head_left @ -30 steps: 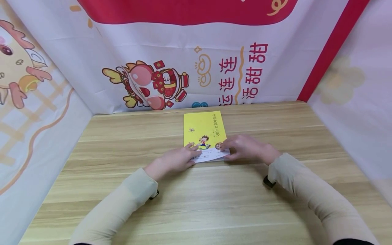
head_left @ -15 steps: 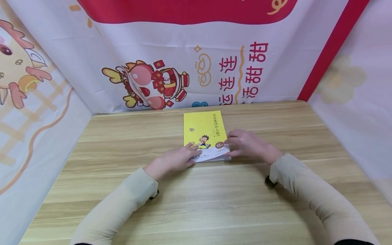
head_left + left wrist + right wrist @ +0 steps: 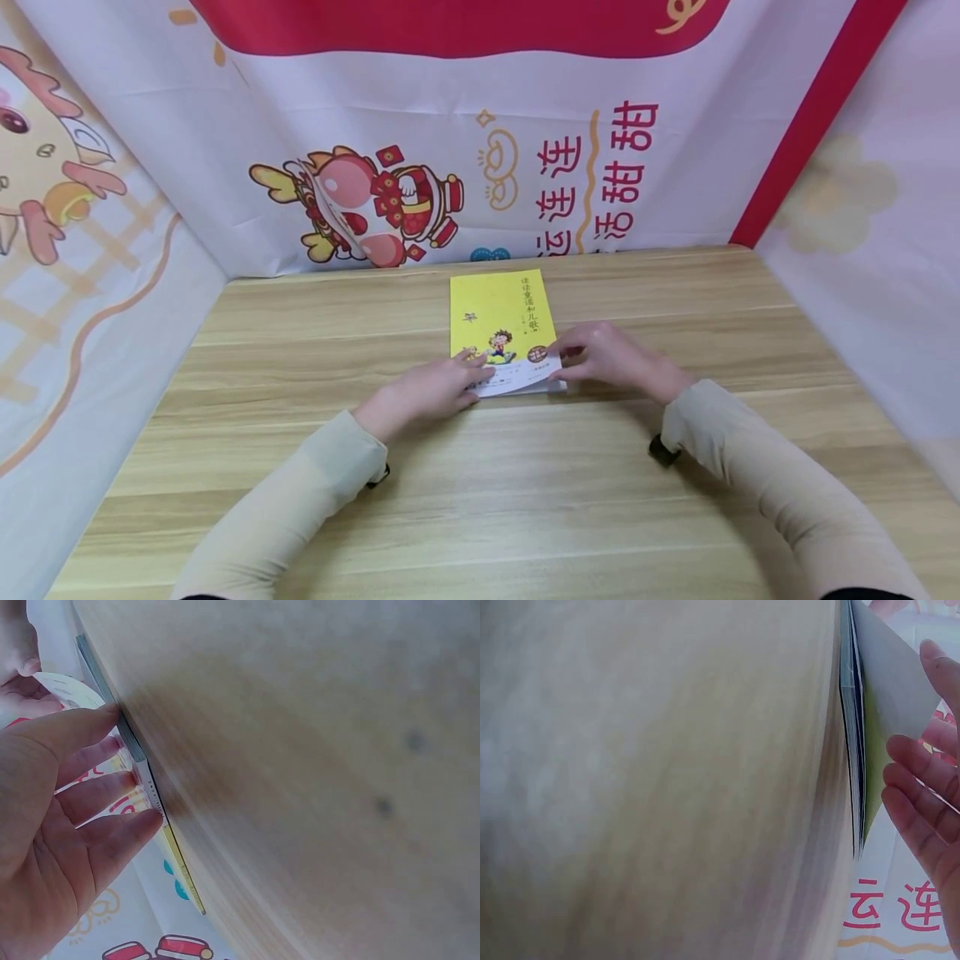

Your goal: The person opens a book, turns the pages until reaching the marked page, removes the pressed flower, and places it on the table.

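You're resting L hand point(image 3: 431, 389), fingers apart, on the booklet point(image 3: 498, 304) (prob. steadying it), R hand point(image 3: 611, 357) pinching its lifted cover point(image 3: 896, 682).

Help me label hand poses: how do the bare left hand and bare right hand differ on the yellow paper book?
The left hand is at the lower left of the book; the right hand, lower right. The left hand rests on the cover; the right hand pinches its raised edge. Both touch it.

The right hand point(image 3: 930, 810) is at the raised white page or cover of a book point(image 3: 853, 712), its contact hard to judge; beside lies blurred wooden tabletop point(image 3: 667, 780), beyond, red-lettered cloth point(image 3: 877, 862).
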Motion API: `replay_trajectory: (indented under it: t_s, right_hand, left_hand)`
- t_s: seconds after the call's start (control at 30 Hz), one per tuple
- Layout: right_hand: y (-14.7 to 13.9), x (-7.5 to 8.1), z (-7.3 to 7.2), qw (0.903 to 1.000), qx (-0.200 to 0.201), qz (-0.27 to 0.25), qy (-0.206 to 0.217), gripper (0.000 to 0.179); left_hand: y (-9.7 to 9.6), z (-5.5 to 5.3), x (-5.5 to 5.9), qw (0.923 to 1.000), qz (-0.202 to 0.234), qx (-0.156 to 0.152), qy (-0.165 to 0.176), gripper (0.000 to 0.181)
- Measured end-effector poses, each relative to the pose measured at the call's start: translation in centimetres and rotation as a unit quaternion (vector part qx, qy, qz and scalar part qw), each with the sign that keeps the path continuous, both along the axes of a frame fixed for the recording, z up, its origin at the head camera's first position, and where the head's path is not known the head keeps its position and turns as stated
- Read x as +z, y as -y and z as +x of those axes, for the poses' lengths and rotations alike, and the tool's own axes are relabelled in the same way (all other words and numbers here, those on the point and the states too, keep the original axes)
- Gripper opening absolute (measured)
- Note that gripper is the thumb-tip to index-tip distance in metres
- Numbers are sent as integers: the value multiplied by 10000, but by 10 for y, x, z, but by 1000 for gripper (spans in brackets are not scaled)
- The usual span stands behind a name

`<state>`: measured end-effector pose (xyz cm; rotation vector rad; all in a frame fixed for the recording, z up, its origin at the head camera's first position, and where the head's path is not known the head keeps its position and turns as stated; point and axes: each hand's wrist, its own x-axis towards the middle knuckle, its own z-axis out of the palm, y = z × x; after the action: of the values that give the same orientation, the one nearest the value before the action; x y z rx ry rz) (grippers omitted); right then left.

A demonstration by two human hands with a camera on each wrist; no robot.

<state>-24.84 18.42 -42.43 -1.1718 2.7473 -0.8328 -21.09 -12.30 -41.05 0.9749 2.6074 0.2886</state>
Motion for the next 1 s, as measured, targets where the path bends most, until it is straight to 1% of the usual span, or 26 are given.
replay_trajectory:
  t_s: [0.07,0.17,0.23,0.3,0.37,0.43,0.53,0.63,0.7,0.83,0.93,1.0]
  right_hand:
    - [0,1,0,9990,-153,-205,354,41]
    - [1,2,0,9944,-402,-464,859,41]
    - [2,3,0,9895,-596,-592,1173,40]
    - [3,3,0,9827,-828,-716,1494,37]
    - [4,3,0,9722,-1135,-816,1879,36]
    - [4,2,-1,9586,-1422,-962,2273,35]
    - [6,-2,-2,9389,-1747,-1231,2697,34]
    - [8,-6,-4,9239,-1843,-1626,2934,36]
    - [11,-8,-4,9110,-1883,-1943,3112,40]
    - [14,-9,-2,8819,-1921,-2553,3468,58]
    - [16,-8,-1,8693,-1928,-2785,3599,73]
    - [18,-7,-1,8626,-1975,-2861,3675,78]
  left_hand:
    - [0,0,0,10000,16,6,8,49]
    - [0,-1,0,10000,28,-22,-10,49]
    - [0,-1,0,10000,53,-34,-6,49]
    - [0,-1,0,10000,63,-45,-11,49]
    - [0,-1,0,10000,75,-44,-5,49]
    - [0,-1,0,10000,77,-37,2,49]
    - [0,-1,0,10000,76,-30,5,49]
    - [0,-1,0,10000,71,-32,3,49]
    - [-1,-2,0,10000,74,-42,-1,49]
    - [-1,-1,2,9999,98,1,66,49]
    - [-1,-1,3,9998,127,72,158,49]
    - [-1,-2,4,9996,144,131,224,49]
